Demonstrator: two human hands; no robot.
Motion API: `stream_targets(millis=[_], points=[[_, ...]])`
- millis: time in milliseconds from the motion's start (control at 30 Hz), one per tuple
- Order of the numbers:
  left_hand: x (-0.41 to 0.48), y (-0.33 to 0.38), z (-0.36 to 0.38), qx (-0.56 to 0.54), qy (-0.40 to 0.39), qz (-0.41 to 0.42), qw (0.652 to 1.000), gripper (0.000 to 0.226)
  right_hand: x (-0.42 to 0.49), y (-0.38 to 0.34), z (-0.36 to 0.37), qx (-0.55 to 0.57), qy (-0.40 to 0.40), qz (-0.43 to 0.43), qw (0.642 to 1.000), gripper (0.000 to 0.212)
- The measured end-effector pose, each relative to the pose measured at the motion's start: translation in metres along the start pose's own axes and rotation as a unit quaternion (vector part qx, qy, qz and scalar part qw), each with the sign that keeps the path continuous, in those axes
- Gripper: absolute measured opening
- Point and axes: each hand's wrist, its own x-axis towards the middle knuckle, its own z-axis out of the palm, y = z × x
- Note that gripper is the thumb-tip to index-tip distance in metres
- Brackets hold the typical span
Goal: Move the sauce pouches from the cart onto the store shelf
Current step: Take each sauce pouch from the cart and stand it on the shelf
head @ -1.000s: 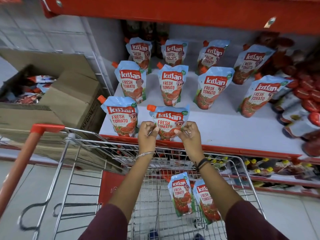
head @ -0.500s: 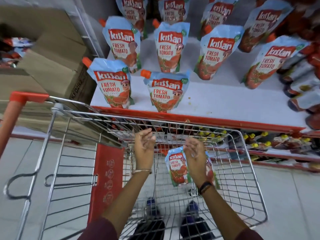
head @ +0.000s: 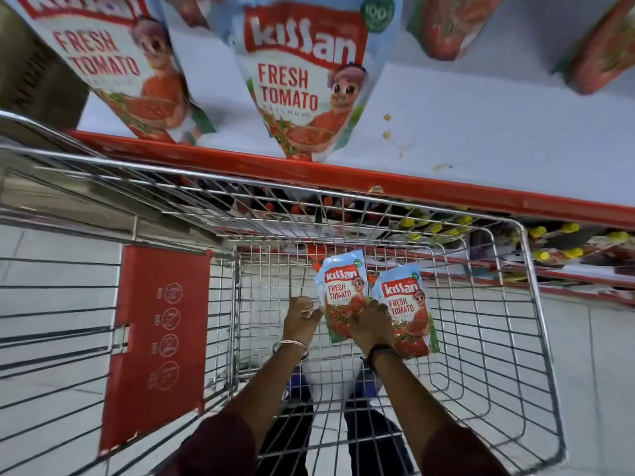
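Two Kissan tomato sauce pouches lie flat on the floor of the wire cart (head: 531, 280). My right hand (head: 372, 326) is closed over the lower part of the left pouch (head: 340, 286), and it overlaps the edge of the right pouch (head: 407, 304). The fingers of my left hand (head: 302, 319) are curled against the left pouch's left edge. On the white store shelf (head: 481, 132) above the cart, one pouch (head: 305, 80) stands at the red front lip, and a second shelf pouch (head: 113, 63) stands to its left.
The shelf's red front edge (head: 412, 188) overhangs the far end of the cart. A red fold-down panel (head: 158, 338) hangs inside the cart at left. A lower shelf holds yellow-capped bottles (head: 549, 242). More pouches (head: 443, 25) stand further back on the shelf.
Both hands have left the pouch standing at the shelf edge and dropped into the cart, reaching the left pouch. The view has tilted down and closer.
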Motion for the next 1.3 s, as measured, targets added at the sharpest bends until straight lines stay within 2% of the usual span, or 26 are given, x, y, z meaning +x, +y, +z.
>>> stream_targets(millis=[67,200,300,467,533,600,700,800,933,1100,1300], points=[[0.014,-0.013,0.009,-0.032,0.004,-0.032,0.999,0.026,0.005,0.000,0.004,0.026,-0.001,0.010,1.000,0.056],[0.029,-0.015,0.021,-0.079,-0.043,-0.105,0.990,0.031,0.022,0.009,0.014,0.130,0.030,-0.006,0.991,0.050],[0.037,-0.016,0.028,-0.099,-0.036,-0.127,0.986,0.019,0.036,0.014,0.020,0.200,0.040,0.001,0.979,0.034],[0.043,-0.016,0.030,-0.070,-0.030,-0.114,0.991,0.022,0.039,0.006,0.005,0.262,0.050,0.012,0.964,0.011],[0.039,-0.016,0.028,-0.093,-0.029,-0.108,0.989,0.021,0.041,0.007,0.002,0.283,0.045,0.005,0.958,0.009],[0.034,-0.015,0.025,-0.097,-0.037,-0.100,0.990,0.023,0.042,0.011,0.001,0.307,0.025,0.008,0.951,0.016],[0.022,-0.009,0.017,-0.078,-0.046,-0.060,0.994,0.026,0.034,0.018,-0.004,0.366,-0.005,0.014,0.931,0.023],[0.000,0.003,0.009,-0.063,-0.053,-0.022,0.996,0.031,0.016,0.021,-0.017,0.390,0.005,-0.013,0.921,0.035],[-0.036,0.028,0.002,-0.062,-0.051,0.039,0.996,0.037,-0.017,0.023,-0.041,0.406,0.039,-0.037,0.912,0.029],[-0.082,0.076,-0.012,-0.001,-0.034,0.157,0.987,0.036,-0.066,0.016,-0.080,0.459,0.085,-0.105,0.878,0.024],[-0.140,0.141,-0.023,-0.067,-0.048,0.263,0.961,0.033,-0.124,-0.009,-0.151,0.469,0.139,-0.220,0.844,0.022]])
